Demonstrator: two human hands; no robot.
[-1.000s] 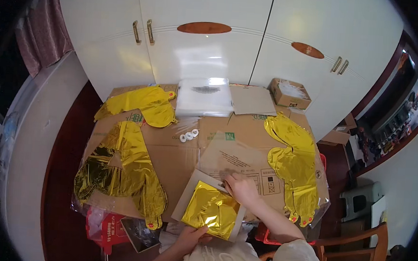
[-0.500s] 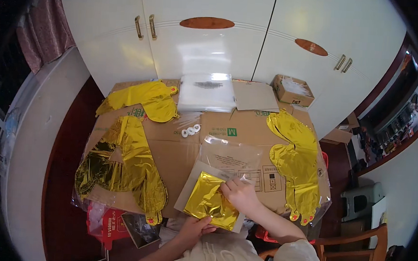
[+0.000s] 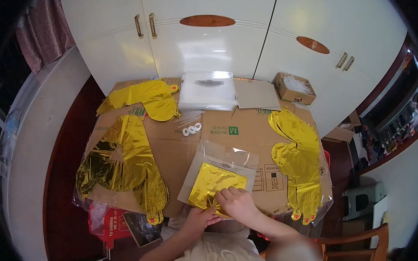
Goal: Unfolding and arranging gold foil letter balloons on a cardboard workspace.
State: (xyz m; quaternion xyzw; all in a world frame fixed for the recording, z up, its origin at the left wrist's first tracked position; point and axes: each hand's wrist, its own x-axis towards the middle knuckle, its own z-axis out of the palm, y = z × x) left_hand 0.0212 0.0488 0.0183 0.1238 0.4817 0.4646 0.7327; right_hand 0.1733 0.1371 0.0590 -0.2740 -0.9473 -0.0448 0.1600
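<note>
A folded gold foil balloon [image 3: 217,181] lies on a grey card [image 3: 184,190] at the table's near edge. Around the far part of them is a clear plastic bag [image 3: 206,152]; how far the bag reaches toward me cannot be made out. My left hand [image 3: 204,218] grips the near left edge of the foil, thumb on top. Beside it, my right hand [image 3: 235,204] is closed with curled fingers at the foil's near right part. Flat, uninflated gold foil balloons lie around: one at the far left [image 3: 139,96], one at the near left [image 3: 135,159], another at the right [image 3: 297,162].
Flattened cardboard [image 3: 169,149] covers the table. Toward the back are a stack of clear plastic bags [image 3: 207,93], grey cards [image 3: 256,95] and a small open box [image 3: 295,89] of whitish contents. Small white rolls [image 3: 192,129] lie mid-table. A wooden chair [image 3: 354,252] stands at the near right.
The foil and card have moved away from me, farther along the clear bag. My right hand has come nearer to my body, down to the foil's near edge beside my left hand.
</note>
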